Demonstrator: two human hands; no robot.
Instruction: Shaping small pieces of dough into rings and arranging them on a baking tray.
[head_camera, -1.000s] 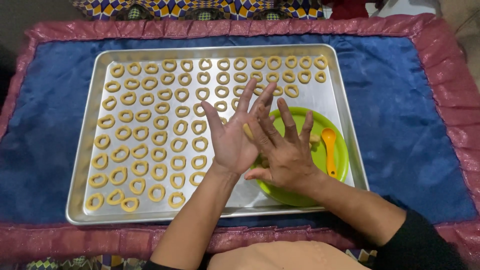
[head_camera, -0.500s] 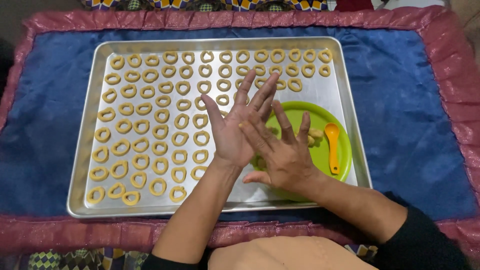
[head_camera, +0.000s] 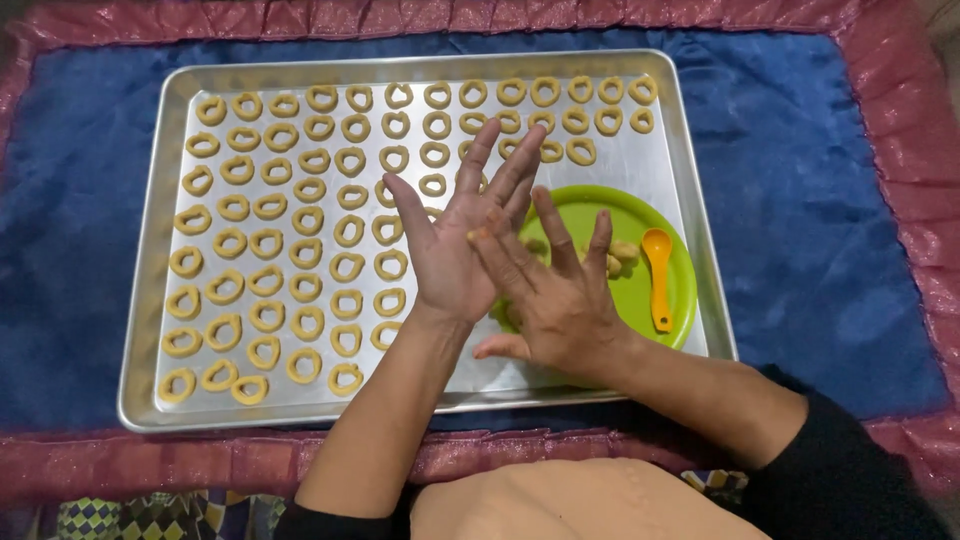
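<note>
My left hand (head_camera: 447, 255) is held palm up over the middle of a silver baking tray (head_camera: 150, 250), fingers spread. My right hand (head_camera: 565, 300) lies flat across it, palm down, fingers over the left palm. A small piece of yellow dough (head_camera: 477, 235) shows between the two palms. Several rows of ring-shaped dough pieces (head_camera: 265, 243) fill the tray's left and top. On the tray's right side sits a green plate (head_camera: 625, 215) with dough lumps (head_camera: 622, 250) and an orange spoon (head_camera: 658, 270), partly hidden by my right hand.
The tray rests on a blue cloth (head_camera: 800, 180) with a shiny pink ruffled border (head_camera: 900, 110). A bare strip of tray (head_camera: 440, 375) lies under my forearms. A tan garment (head_camera: 580, 505) shows at the bottom edge.
My right hand has slid back and forth across my left palm, fingers now further over it. Both hands stay above the tray's right half; the view has shifted slightly.
</note>
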